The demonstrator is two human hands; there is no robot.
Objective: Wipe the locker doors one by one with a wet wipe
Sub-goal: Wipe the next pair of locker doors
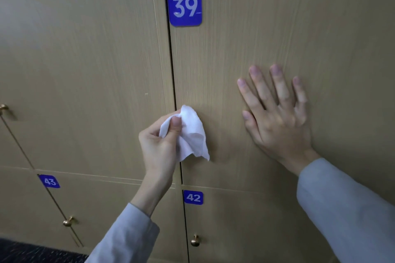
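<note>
Grey sleeves (346, 209) frame door 39 (277, 38): right hand (277, 117) flat, fingers spread, bracing it; left hand (160, 141) pinches the bunched wet wipe (192, 132) just inside its left edge, well below the number plate (184, 5). Best to spread the wipe flat and run overlapping strokes down from the plate, shifting the bracing hand aside.

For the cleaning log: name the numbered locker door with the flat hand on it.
Door 39: the right hand lies flat on it; doors 42 and 43 below go untouched.
</note>
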